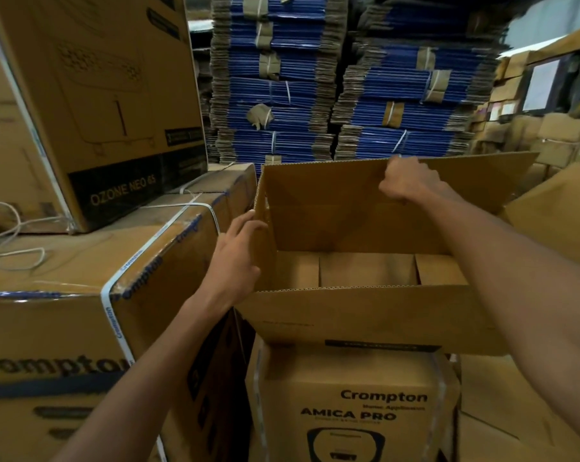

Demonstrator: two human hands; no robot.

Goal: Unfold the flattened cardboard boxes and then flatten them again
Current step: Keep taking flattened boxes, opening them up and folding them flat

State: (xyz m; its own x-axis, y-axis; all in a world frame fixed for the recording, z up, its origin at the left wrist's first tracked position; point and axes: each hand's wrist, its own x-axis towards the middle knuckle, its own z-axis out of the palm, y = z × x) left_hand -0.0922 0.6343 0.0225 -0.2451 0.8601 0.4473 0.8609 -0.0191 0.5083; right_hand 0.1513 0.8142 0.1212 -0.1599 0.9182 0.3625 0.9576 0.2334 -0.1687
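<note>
A brown cardboard box [365,315] stands opened out in front of me on top of a sealed Crompton Amica Pro carton [352,405]. Its top is open and its inner bottom flaps show. My right hand [407,181] grips the upper edge of the raised far flap, fingers curled over it. My left hand [236,258] rests against the box's left side at the corner, fingers extended along the cardboard.
Strapped Crompton cartons [81,295] are stacked close on the left, with an Ozone Neo carton [108,105] on top. Tall bundles of blue-edged flattened cardboard [315,78] rise behind. More brown boxes [548,211] crowd the right side.
</note>
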